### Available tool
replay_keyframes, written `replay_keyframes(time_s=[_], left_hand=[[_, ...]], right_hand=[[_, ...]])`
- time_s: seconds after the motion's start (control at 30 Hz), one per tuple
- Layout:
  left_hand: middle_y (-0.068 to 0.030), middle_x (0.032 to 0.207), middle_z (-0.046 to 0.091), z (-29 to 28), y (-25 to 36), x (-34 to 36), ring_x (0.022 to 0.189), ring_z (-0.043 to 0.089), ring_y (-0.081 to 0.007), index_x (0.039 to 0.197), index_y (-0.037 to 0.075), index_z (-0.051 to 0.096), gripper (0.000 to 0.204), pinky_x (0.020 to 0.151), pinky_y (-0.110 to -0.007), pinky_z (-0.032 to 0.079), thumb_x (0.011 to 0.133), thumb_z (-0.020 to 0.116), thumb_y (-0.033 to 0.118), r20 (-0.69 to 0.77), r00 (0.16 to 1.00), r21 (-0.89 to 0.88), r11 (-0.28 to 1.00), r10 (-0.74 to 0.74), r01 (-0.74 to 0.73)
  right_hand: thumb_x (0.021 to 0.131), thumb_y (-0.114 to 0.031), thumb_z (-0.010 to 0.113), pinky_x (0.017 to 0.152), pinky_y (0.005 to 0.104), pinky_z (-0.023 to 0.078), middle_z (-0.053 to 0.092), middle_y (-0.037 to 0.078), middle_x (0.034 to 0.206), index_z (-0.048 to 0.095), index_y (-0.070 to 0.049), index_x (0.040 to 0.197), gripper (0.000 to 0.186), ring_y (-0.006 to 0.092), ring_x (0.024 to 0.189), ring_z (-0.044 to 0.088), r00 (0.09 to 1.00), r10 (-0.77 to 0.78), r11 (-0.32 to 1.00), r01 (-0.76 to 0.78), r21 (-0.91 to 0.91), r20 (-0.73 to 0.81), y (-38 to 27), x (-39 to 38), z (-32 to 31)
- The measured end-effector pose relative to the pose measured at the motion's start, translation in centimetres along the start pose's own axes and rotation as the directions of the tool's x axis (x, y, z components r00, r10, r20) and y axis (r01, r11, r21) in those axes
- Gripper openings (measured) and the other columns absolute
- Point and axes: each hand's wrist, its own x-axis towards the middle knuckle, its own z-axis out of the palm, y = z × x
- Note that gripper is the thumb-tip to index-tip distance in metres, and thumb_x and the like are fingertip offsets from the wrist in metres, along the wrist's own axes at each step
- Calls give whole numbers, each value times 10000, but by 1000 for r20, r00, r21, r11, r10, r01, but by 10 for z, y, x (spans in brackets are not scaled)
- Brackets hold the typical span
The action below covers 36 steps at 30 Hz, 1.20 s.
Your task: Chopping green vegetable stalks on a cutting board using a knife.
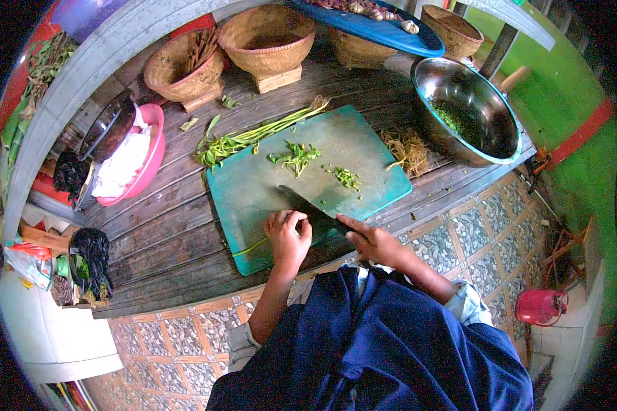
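Now both hands work at the near edge of the teal board (pixel 253 185) on the wooden desk (pixel 164 226). The right hand (pixel 370 241) has its grip closed round the handle of a dark knife (pixel 305 204), whose blade runs up and left across the board. The left hand (pixel 288 236) lies just left of the blade, fingers curled down, seemingly pinning 1 thin green stem (pixel 250 246); the grip itself is hidden. That stem's long axis runs left from the left hand, roughly across the blade. Chopped greens (pixel 296 156) sit at mid-board, a bundle of long stems (pixel 253 135) at the board's far edge, a steel bowl (pixel 490 133) right of it.
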Motion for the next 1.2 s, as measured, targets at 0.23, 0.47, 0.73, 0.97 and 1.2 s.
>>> replay_keyframes(time_s=[0.23, 0.47, 0.73, 0.97, 1.2], left_hand=[[-86, 788, 569, 0, 0, 0, 849, 531, -312, 748, 91, 571, 121, 802, -443, 379, 693, 676, 114, 0, 1000, 9, 1000, -17, 17], [-97, 763, 549, -3, 3, 3, 837, 523, -324, 738, 80, 562, 116, 795, -452, 379, 694, 665, 107, 21, 1000, 37, 999, -6, 5], [-87, 809, 579, -10, 3, -1, 868, 528, -315, 762, 91, 582, 115, 796, -449, 375, 696, 672, 117, -6, 1000, 39, 999, 17, -17], [-83, 810, 583, -5, -6, -4, 863, 527, -312, 754, 96, 585, 113, 794, -448, 371, 685, 673, 116, 13, 1000, 70, 997, -24, 23], [-88, 771, 574, -3, -6, -1, 820, 526, -318, 738, 84, 574, 124, 782, -446, 378, 668, 673, 110, -3, 1000, 31, 1000, 3, -3]], right_hand=[[917, -180, 558, 847, 407, 504, 617, 229, 1104, 474, -156, 1349, 441, 366, 1004, 617, 968, -247, 918, 220, -330, -41, -1, -21, 1], [900, -215, 555, 544, 491, 524, 655, 215, 876, 315, -254, 1433, 586, 398, 636, 634, 951, -305, 879, 263, -398, -46, 33, -7, 23], [916, -233, 538, 627, 515, 510, 634, 257, 827, 365, -241, 1410, 524, 435, 705, 627, 953, -299, 942, 284, -179, -57, 7, 5, 6], [928, -220, 526, 700, 479, 517, 634, 247, 907, 422, -224, 1379, 463, 412, 783, 628, 946, -325, 899, 305, -314, -10, 14, -13, 5], [922, -274, 523, 533, 526, 506, 639, 237, 856, 355, -272, 1407, 513, 428, 573, 602, 935, -353, 873, 316, -371, -35, 32, 5, 21]])
